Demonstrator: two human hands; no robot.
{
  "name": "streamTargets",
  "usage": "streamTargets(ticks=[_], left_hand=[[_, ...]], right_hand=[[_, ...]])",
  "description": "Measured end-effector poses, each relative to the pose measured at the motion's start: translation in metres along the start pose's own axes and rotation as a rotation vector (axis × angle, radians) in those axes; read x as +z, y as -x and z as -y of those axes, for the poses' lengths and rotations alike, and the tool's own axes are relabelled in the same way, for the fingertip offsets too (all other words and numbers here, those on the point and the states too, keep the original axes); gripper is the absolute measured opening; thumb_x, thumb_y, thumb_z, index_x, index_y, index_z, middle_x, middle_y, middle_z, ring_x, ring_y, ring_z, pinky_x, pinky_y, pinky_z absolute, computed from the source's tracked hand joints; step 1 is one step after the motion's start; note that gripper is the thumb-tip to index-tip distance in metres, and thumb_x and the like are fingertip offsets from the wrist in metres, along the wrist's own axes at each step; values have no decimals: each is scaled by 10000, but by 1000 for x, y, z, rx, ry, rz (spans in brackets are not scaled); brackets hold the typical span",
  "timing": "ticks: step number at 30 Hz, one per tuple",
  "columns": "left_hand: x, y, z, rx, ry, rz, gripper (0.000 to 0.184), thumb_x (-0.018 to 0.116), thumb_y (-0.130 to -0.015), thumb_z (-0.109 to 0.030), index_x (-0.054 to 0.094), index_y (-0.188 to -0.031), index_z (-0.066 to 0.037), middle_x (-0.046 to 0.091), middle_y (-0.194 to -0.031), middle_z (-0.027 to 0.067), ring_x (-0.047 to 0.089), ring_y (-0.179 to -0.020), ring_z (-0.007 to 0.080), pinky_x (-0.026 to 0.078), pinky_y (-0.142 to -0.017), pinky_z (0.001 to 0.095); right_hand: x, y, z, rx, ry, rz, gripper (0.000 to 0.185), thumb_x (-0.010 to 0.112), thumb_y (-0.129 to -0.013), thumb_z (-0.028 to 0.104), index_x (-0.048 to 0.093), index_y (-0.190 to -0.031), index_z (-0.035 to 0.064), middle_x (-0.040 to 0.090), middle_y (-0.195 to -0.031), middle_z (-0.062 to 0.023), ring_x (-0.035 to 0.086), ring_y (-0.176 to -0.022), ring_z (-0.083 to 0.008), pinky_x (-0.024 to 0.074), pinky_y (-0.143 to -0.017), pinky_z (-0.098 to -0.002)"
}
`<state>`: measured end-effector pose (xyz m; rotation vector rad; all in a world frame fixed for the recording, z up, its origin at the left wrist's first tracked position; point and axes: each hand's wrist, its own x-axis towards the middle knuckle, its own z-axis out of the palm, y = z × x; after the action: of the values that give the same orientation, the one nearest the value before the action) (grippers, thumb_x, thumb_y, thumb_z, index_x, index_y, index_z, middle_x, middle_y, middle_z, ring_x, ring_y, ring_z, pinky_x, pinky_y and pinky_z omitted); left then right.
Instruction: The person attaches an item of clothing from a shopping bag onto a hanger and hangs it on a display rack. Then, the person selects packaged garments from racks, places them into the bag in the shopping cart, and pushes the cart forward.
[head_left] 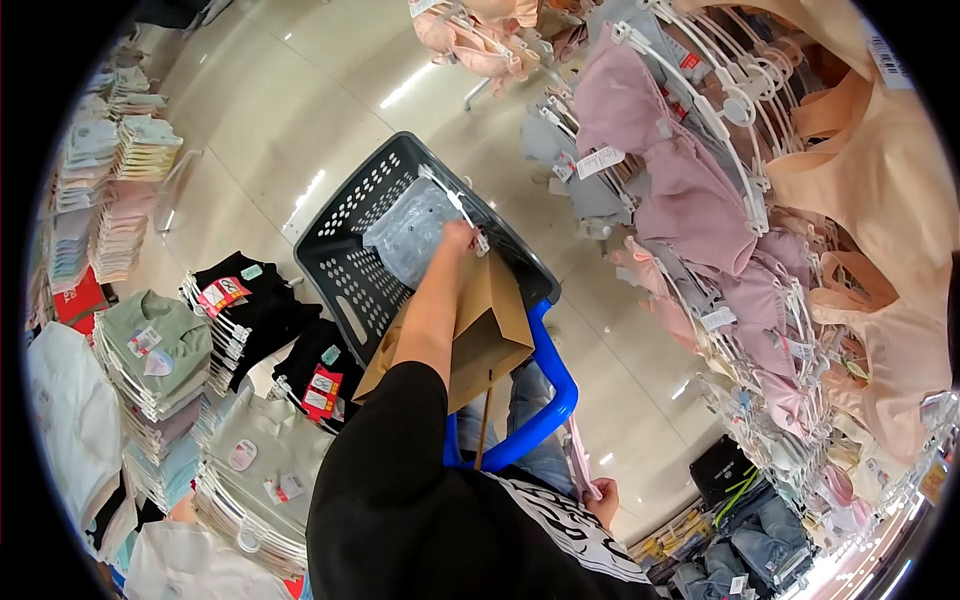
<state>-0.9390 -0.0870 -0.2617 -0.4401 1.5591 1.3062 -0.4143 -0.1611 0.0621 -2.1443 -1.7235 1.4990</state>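
Observation:
My left hand (459, 237) reaches into a dark grey shopping basket (350, 165) with holes in its walls. Its fingers are closed at the lower end of a white hanger (453, 197). Beside that hanger, a pale blue-grey garment (408, 232) lies in the basket and looks wrapped in clear plastic. A brown paper bag (490, 310) stands open under my forearm, partly covered by it. My right hand (603, 502), low at my side, pinches a thin pink item (578, 460), mostly hidden; its kind is unclear. The basket's blue handle (555, 390) is near my body, with neither hand on it.
Racks of mauve bras (690, 190) and beige tops (860, 190) crowd the right side. On the left hang green shirts (165, 335), black tops (265, 310) and stacked pastel clothes (90, 150). Folded jeans (770, 540) lie at lower right. Shiny tile floor (270, 110) runs between the displays.

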Motion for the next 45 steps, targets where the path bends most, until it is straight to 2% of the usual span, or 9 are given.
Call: streamTargets(ticks=[6, 11, 18, 21, 25, 29, 32, 36, 45], left_hand=[[-15, 19, 2, 12, -47, -91, 125, 570, -751, 84, 496, -744, -15, 528, -589, 98, 516, -443, 195, 412, -370, 305], [-37, 54, -18, -37, 32, -6, 142, 584, -728, 74, 498, -695, -35, 515, -541, 67, 506, -411, 176, 370, -334, 311], [-23, 50, -39, 236, -955, -179, 146, 709, -624, -105, 610, -611, 2, 613, -590, 143, 595, -468, 205, 472, -461, 334], [-17, 42, -21, 128, -709, -160, 204, 699, -666, -62, 542, -575, 30, 527, -522, 113, 492, -405, 191, 349, -342, 339], [-24, 35, -1, 177, -709, -253, 193, 711, -656, -35, 546, -593, 44, 528, -537, 109, 479, -419, 183, 336, -348, 343], [-16, 54, -17, 102, -643, -239, 200, 738, -638, -49, 567, -600, 47, 546, -545, 117, 511, -435, 204, 361, -373, 359], [-6, 83, -28, 276, -986, -264, 232, 749, -631, -84, 572, -586, 58, 566, -551, 136, 543, -447, 225, 389, -406, 371], [0, 85, -16, 221, -862, -326, 310, 780, -623, -164, 572, -577, 62, 573, -552, 150, 547, -441, 236, 409, -431, 375], [4, 63, 27, 10, -446, -224, 289, 733, -699, -84, 520, -536, 24, 523, -510, 100, 453, -385, 186, 311, -349, 360]], right_hand=[[1, -10, -12, 25, -71, 110, 238, 543, -640, -118, 565, -835, 16, 588, -729, -39, 542, -642, -107, 445, -601, -226], [-7, -25, -10, 3, 371, 194, 209, 686, -554, 25, 677, -760, 57, 599, -705, -97, 582, -644, -181, 460, -617, -261], [-11, -26, -3, -211, 274, 261, 237, 661, -626, 75, 679, -862, 68, 624, -821, -111, 612, -765, -201, 492, -730, -295], [-15, -22, -11, -115, 149, 348, 264, 648, -672, 96, 671, -934, 71, 633, -883, -101, 614, -816, -192, 487, -756, -296], [-30, -17, -10, 26, 0, 308, 234, 705, -685, 40, 668, -916, 34, 634, -740, -24, 571, -655, -74, 457, -596, -210], [-43, -24, -38, 61, -119, 275, 143, 701, -730, 77, 653, -839, -2, 618, -678, -7, 538, -591, -61, 437, -563, -202], [-49, -26, -48, 38, -66, 261, 138, 694, -738, 86, 652, -836, -1, 625, -688, -12, 538, -592, -57, 431, -555, -197], [-53, -28, -53, 6, -56, 227, 133, 683, -754, 108, 647, -818, -3, 614, -671, 1, 521, -578, -38, 415, -542, -184], [-56, -34, -83, 24, -37, 226, 154, 659, -798, 183, 636, -844, 38, 555, -591, 47, 440, -495, -11, 335, -448, -179]])
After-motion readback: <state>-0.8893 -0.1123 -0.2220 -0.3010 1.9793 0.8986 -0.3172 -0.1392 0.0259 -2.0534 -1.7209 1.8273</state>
